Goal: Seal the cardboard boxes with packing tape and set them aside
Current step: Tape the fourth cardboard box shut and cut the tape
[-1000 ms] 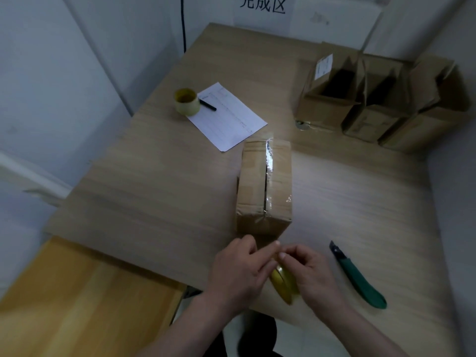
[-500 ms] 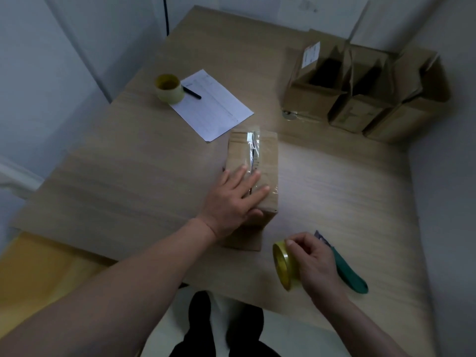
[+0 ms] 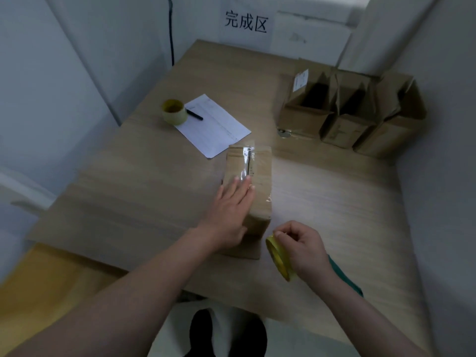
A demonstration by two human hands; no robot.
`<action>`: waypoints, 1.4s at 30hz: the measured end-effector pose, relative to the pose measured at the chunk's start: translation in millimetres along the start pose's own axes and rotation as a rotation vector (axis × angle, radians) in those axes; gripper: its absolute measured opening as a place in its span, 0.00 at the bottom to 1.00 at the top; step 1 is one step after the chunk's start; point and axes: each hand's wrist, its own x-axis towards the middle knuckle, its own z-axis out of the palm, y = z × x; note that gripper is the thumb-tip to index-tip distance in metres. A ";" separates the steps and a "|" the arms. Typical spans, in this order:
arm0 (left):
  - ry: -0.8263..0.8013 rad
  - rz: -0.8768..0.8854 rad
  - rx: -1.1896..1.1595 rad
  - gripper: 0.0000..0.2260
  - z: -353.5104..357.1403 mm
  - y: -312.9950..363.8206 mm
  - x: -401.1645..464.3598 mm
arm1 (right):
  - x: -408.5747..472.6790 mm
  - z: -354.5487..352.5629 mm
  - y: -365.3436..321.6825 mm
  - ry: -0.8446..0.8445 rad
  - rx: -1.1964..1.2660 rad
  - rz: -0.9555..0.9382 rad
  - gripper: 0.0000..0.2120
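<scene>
On the taped box (image 3: pixel 258 181), left hand (image 3: pixel 230 210) lies flat; right hand (image 3: pixel 304 249) grips tape roll (image 3: pixel 278 257).

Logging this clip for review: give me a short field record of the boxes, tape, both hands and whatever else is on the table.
taped box: closed, clear tape along top seam
left hand: flat, pressing on the box top
right hand: grips tape roll near the box
open boxes: three, far right, unsealed
spare tape roll: by paper sheet and pen
knife: green, mostly hidden behind right wrist

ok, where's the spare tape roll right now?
Head view, far left of the table: the spare tape roll stands at the paper sheet's left corner, beside the pen.
</scene>
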 end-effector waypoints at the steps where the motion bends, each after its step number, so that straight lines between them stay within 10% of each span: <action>1: 0.148 0.034 -0.138 0.39 -4.3 4.2 -10.4 | 0.9 -0.5 -3.2 -0.023 -0.016 -0.016 0.07; 5: 0.305 -0.077 -0.702 0.19 -19.7 39.5 -51.3 | 0.9 -0.1 -9.0 -0.172 -0.089 -0.076 0.08; 11: 0.349 -0.363 -0.936 0.02 -0.3 56.8 -72.8 | -11.3 9.9 -14.4 -0.332 -0.145 -0.133 0.04; 21: 0.422 -0.404 -0.783 0.08 7.3 45.6 -76.3 | -30.1 5.2 -16.2 -0.536 0.106 -0.050 0.21; 26: 0.501 -0.441 -0.818 0.08 2.8 40.3 -73.3 | -22.8 -24.7 -13.8 -0.450 0.157 -0.094 0.29; 30: 0.609 -0.478 -0.792 0.09 5.7 32.8 -66.8 | -0.7 -44.3 -21.0 -0.232 -0.799 -0.298 0.25; 35: 0.669 -0.540 -0.736 0.08 14.7 11.3 -54.5 | 16.6 -49.0 -25.5 -0.242 -0.476 -0.306 0.14; 42: 0.685 -0.501 -0.680 0.07 21.2 3.5 -42.5 | 36.1 -31.9 -20.5 -0.024 -0.800 -0.424 0.18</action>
